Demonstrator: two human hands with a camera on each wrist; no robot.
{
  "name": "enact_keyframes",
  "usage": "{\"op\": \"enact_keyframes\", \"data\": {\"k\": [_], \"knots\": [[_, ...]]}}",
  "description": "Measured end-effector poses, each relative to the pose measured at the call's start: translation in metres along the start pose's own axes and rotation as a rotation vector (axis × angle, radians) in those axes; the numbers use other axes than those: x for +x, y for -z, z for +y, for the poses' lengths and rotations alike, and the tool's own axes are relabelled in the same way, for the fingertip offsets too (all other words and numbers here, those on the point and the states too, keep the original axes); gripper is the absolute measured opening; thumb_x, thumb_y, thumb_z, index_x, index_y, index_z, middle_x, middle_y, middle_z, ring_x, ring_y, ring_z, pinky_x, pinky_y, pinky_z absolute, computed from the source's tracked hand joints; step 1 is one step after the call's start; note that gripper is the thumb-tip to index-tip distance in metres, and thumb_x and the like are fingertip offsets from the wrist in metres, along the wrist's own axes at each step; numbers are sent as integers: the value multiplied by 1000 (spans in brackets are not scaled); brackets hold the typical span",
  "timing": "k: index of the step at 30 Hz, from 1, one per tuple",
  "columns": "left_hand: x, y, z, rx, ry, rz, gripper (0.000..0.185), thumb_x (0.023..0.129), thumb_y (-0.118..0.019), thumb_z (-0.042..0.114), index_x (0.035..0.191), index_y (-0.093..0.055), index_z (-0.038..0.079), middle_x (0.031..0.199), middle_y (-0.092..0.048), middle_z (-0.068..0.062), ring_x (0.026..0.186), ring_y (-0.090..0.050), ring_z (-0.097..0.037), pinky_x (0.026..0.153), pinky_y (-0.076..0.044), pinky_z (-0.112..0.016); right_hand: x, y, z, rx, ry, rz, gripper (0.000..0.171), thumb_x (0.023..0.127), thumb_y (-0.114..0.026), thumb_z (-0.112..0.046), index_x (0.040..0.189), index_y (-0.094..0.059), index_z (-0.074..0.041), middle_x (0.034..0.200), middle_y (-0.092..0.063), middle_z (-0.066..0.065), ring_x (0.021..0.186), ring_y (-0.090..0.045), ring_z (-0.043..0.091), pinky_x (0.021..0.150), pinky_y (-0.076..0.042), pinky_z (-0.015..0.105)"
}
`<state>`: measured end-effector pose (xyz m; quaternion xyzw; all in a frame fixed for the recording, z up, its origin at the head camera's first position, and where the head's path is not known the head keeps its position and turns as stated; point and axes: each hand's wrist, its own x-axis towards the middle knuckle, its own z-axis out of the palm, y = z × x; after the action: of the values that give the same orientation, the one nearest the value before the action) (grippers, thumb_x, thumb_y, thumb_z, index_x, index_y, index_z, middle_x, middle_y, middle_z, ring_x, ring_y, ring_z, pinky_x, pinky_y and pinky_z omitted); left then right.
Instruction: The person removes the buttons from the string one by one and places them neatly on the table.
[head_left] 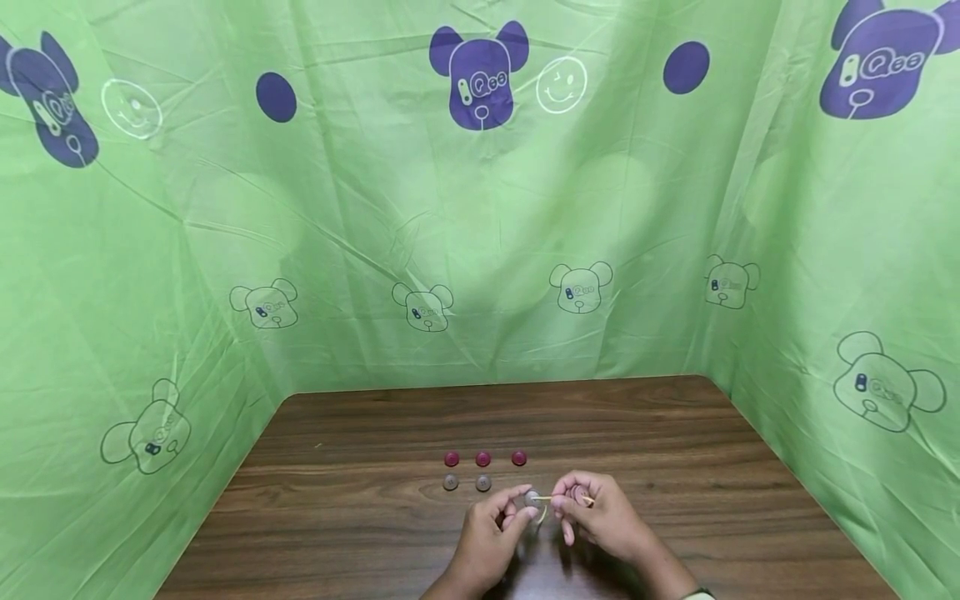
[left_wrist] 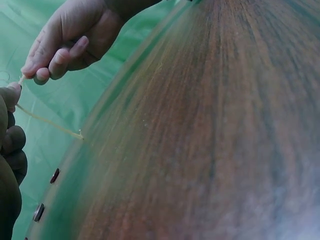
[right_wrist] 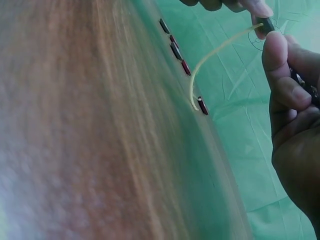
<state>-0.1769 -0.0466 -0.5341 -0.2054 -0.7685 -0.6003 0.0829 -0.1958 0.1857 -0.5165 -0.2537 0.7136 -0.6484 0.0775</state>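
Observation:
Near the table's front, my left hand [head_left: 487, 533] pinches a grey button [head_left: 532, 497] between thumb and fingertips. A thin yellow string [head_left: 546, 498] runs from this button to my right hand [head_left: 600, 512], which pinches it with thumb and forefinger. One end of the string hangs loose below the button, curving down in the right wrist view. Round reddish pieces [head_left: 579, 493] that look like buttons lie within my right hand, partly hidden by the fingers. In the left wrist view, the left fingers hide the pinched button.
Three dark red buttons [head_left: 483, 459] lie in a row on the brown wooden table [head_left: 360, 517]. Two grey buttons [head_left: 451, 482] sit in front of them, left of the hands. A green printed curtain [head_left: 495, 225] encloses the table's back and sides.

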Motion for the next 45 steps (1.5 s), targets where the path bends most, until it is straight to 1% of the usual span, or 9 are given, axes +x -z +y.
{"op": "enact_keyframes", "data": {"k": [3,6,10,13,16,21,26,35,45], "knots": [[1,0,-2,0,11,17,32,100,-79,17,128,-76,0,68,-48,4,60,-38,8,57,-32,-8,0,0,1,-9,1,21,23,108,-67,-8,105,-63,14,81,-60,41,52,-58,4,43,-39,12],[2,1,-4,-9,23,42,31,99,-80,16,128,-77,3,68,-50,-1,60,-39,6,56,-32,-8,1,0,2,-7,0,49,24,107,-66,-8,104,-62,16,73,-61,35,49,-55,5,41,-39,13],[2,2,-6,-29,36,65,31,98,-81,15,128,-77,5,67,-51,-6,60,-39,5,56,-32,-9,1,1,2,27,12,91,22,107,-66,-6,104,-62,15,67,-66,19,49,-55,5,40,-40,15],[2,2,-7,-36,46,71,32,98,-81,15,128,-77,5,67,-50,-3,59,-39,5,55,-32,-10,1,4,3,50,35,125,18,107,-66,-3,103,-63,14,70,-69,6,50,-58,5,39,-41,16],[2,2,-7,-34,49,68,33,98,-81,15,128,-77,3,68,-48,0,59,-38,5,55,-31,-10,2,7,3,67,61,161,16,107,-64,0,102,-62,16,72,-70,-1,50,-58,4,38,-41,18],[2,2,-8,-29,51,56,34,99,-80,15,129,-75,-1,69,-45,6,58,-37,7,54,-30,-10,2,12,1,110,55,247,20,106,-64,3,105,-58,21,73,-71,-2,49,-57,3,39,-40,16],[2,2,-8,-28,59,55,34,99,-80,15,129,-75,0,69,-44,6,58,-36,7,54,-30,-10,2,13,-2,123,17,338,22,104,-69,-1,105,-59,18,74,-72,-2,49,-59,4,41,-40,15],[5,0,-14,-24,84,55,34,99,-80,13,130,-75,0,68,-45,5,57,-37,6,54,-30,-10,3,14,-2,130,13,369,20,105,-67,2,106,-58,19,74,-72,2,50,-60,5,41,-41,16],[8,-3,-23,-10,123,94,35,98,-80,13,130,-75,-1,71,-47,7,58,-38,6,54,-32,-10,3,20,0,111,-59,421,22,105,-69,-2,108,-60,18,73,-71,2,49,-57,7,42,-39,14]]}}
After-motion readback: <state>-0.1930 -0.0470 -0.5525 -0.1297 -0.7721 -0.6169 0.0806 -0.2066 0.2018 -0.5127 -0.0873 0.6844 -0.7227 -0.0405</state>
